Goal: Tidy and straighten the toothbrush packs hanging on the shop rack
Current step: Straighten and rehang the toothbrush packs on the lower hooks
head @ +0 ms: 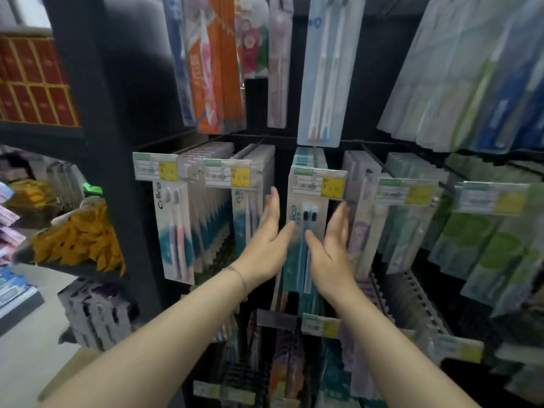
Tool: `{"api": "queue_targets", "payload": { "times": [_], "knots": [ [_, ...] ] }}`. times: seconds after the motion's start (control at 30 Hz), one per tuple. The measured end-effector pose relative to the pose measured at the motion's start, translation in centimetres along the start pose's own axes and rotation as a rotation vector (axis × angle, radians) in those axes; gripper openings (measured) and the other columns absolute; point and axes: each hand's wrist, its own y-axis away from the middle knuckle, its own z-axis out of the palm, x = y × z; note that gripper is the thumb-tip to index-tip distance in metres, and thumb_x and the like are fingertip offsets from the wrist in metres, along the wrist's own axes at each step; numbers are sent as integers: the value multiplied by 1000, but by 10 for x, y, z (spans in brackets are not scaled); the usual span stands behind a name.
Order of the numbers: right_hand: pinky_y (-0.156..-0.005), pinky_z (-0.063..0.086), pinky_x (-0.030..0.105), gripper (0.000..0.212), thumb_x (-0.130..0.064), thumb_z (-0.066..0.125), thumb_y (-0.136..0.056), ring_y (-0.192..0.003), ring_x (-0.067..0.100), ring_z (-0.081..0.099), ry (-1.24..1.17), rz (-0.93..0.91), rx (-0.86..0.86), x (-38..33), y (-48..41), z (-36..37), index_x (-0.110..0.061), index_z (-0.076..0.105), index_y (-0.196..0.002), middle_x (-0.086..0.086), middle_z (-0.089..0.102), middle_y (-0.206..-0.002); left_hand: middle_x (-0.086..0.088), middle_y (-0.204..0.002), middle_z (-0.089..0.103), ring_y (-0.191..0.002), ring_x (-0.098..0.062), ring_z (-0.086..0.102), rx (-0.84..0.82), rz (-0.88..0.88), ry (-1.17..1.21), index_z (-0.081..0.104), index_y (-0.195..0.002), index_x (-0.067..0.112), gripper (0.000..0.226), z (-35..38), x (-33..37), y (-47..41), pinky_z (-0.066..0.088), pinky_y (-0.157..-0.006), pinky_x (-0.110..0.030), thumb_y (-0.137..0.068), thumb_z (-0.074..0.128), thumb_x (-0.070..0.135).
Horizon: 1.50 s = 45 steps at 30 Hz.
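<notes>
Left shelf: yellow packets [79, 237], heaped.
Black rack [132, 113], leftmost hook: pink-and-blue toothbrush pack [173, 231] at the front.
Left hand [268, 240]: flat, fingers straight, against left edge of blue toothbrush pack [310, 201].
Blue toothbrush pack: middle hook, below price tag [319, 184], between both hands.
Right hand [332, 248]: flat, fingers straight, at the pack's right edge.
Far right: green packs [485, 245].

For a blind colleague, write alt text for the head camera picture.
Two open hands, the left hand and the right hand, frame the front toothbrush pack of a hanging row. More packs under yellow price tags hang all around.
</notes>
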Motion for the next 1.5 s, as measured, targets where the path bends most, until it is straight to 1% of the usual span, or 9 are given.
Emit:
{"api": "queue_targets", "payload": {
  "times": [0.13, 0.27, 0.47, 0.63, 0.9, 1.07, 1.23, 1.37, 1.5],
  "knots": [
    [-118, -10, 25, 75, -36, 35, -105, -144, -2, -24, -117, 19, -64, 1, -8, 6, -30, -23, -152, -14, -29, -158, 14, -165, -10, -149, 0, -8, -20, 0, 140, -12, -155, 36, 63, 15, 0, -15, 1, -121, -23, -108, 30, 32],
    [-123, -7, 36, 76, -38, 36, -104, -145, -3, -23, -155, -13, -74, 8, -18, 12, -32, -24, -151, -16, -27, -159, 16, -165, 4, -143, 12, 8, -43, 2, 182, -9, -157, 31, 62, 19, -6, -28, 11, -107, 3, -109, 30, 24],
    [-124, -4, 40, 76, -43, 35, -104, -144, -3, -24, -135, 15, -100, 14, -27, 16, -39, -27, -149, -16, -30, -158, 14, -164, 18, -149, 1, 14, -23, 14, 162, -2, -158, 32, 65, 21, -16, -43, 12, -126, -39, -105, 35, 37],
    [-121, -9, 33, 76, -46, 32, -104, -141, -4, -29, -91, 31, -111, 13, -27, 14, -39, -30, -147, -16, -35, -155, 13, -166, 8, -152, -4, 3, -5, 32, 100, -2, -157, 34, 85, 24, -20, -47, 10, -125, -47, -88, 35, 65],
    [-106, -11, 13, 76, -41, 35, -103, -142, -4, -26, -58, -5, -45, 5, -7, 0, -34, -25, -150, -13, -30, -158, 12, -164, -17, -150, -5, -16, 102, 39, 49, -22, -151, 41, 79, 25, -8, -22, 0, -125, -47, -103, 40, 41],
    [-121, 1, 28, 75, -32, 46, -103, -148, -2, -7, -52, -44, 54, 1, 8, -21, -29, -6, -156, -15, -5, -163, 20, -157, 6, -150, -14, 15, 348, 124, 106, 6, -154, 33, 75, 25, 5, 0, 23, -122, -47, -99, 55, 21],
    [-121, 14, 29, 73, -23, 59, -96, -148, 3, 12, -10, -17, 124, 0, 22, -45, -22, 17, -156, -10, 18, -161, 12, -122, 31, -113, -10, 41, 458, 192, 3, 30, -127, 34, 51, 38, 16, 18, 46, -100, -43, -92, 59, 11],
    [-110, 25, 18, 55, -17, 60, -95, -130, -4, 32, -43, -29, 218, 8, 24, -65, -19, 38, -145, -8, 40, -147, 7, -106, 44, -96, -4, 48, 344, 338, -120, 46, -111, 22, 30, 58, 33, 24, 42, -83, -17, -90, 57, 4],
    [-118, 26, 28, 56, -21, 53, -99, -139, 0, 30, -93, -1, 197, 28, 15, -87, -23, 32, -150, -7, 36, -153, 12, -119, 52, -111, 0, 49, 124, 302, -149, 54, -126, 23, 31, 88, 49, 17, 41, -90, -10, -96, 55, 12]
  ]
}}
